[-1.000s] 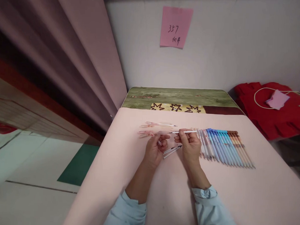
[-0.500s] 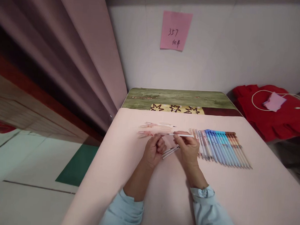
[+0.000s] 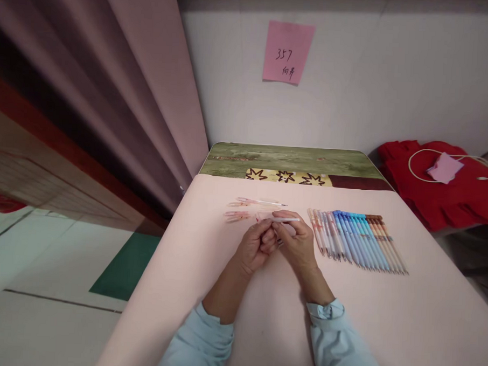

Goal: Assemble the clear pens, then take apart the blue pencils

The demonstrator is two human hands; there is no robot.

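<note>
My right hand (image 3: 297, 240) is closed in a pinch on a slim white pen refill (image 3: 291, 219), whose right end shows above the fingers. Right beside it, my left hand (image 3: 258, 243) is closed with curled fingers at the refill's other end; what it grips is hidden. The two hands touch above the table. Behind them lie clear, pinkish pen parts (image 3: 236, 216) and a thin refill with a dark tip (image 3: 273, 202). More white refills lie below the hands, mostly covered by them.
A tight row of pens (image 3: 358, 242), from pale through blue to brown, lies to the right on the pink tabletop (image 3: 262, 324). Red cloth (image 3: 461, 198) with a white cable and pink notes sits beyond the right edge. A curtain (image 3: 151, 82) hangs at left.
My right hand has moved left with the refill, bringing it up against my left hand. The loose refills are now mostly hidden under the hands.
</note>
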